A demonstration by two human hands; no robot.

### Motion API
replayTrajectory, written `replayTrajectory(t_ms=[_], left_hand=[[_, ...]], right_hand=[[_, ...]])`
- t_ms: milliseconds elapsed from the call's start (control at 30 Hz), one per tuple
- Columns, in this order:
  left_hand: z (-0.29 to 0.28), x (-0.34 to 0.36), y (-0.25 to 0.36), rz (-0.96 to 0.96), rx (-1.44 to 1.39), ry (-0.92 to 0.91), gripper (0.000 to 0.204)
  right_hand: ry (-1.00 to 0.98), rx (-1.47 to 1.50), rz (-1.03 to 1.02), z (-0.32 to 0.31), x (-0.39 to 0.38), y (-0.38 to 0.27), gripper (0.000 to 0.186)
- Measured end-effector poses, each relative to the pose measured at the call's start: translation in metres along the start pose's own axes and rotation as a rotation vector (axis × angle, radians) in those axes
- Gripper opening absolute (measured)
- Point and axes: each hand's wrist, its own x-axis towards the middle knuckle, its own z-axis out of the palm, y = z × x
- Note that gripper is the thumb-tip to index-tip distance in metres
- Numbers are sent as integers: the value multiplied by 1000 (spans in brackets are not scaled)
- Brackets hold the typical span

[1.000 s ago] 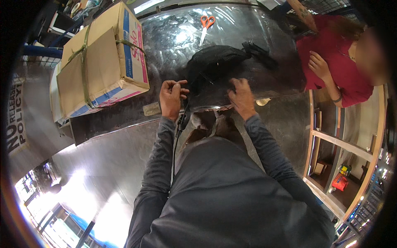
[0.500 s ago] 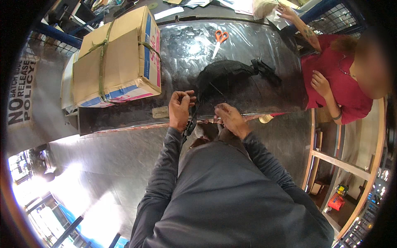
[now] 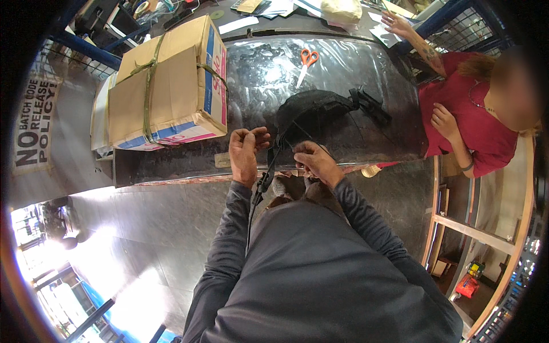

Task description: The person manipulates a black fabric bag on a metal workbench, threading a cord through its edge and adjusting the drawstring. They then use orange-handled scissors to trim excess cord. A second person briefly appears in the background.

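Observation:
My left hand (image 3: 246,151) is at the near edge of the dark metal table (image 3: 349,146), fingers curled toward a dangling black strap with a buckle (image 3: 264,184); anything held there is too small to make out. My right hand (image 3: 314,160) is pinched beside the thin straps, its grip partly hidden. Just beyond both hands lies a crumpled black mesh bundle (image 3: 311,108) with straps at its right end. Orange-handled scissors (image 3: 307,63) lie farther back. A cardboard box (image 3: 163,91) tied with green twine sits at the left.
A person in red (image 3: 463,114) leans at the table's right, one hand (image 3: 394,26) raised near papers on the back surface (image 3: 240,11). Blue metal rails (image 3: 86,54) flank the table. A wooden-framed cabinet (image 3: 474,234) stands at lower right; a printed banner (image 3: 34,126) hangs at far left.
My right hand has moved left and inward toward the straps, closing to a pinch. My left hand stays near the straps. The whole view has shifted, revealing more of the back surface.

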Motion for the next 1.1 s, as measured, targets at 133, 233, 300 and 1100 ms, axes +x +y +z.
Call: replayTrajectory(t_ms=[133, 233, 300, 1100], left_hand=[[0, -7, 12, 47, -22, -14, 10], [5, -12, 17, 68, 13, -84, 10], [5, -12, 12, 80, 52, -185, 10], [2, -34, -40, -186, 140, 63, 39]], right_hand=[[-88, 101, -82, 1, 2, -6, 33], [-143, 159, 30, -3, 3, -13, 31], [-181, 278, 41, -3, 0, -12, 29], [-101, -45, -183, -6, 1, -16, 16]])
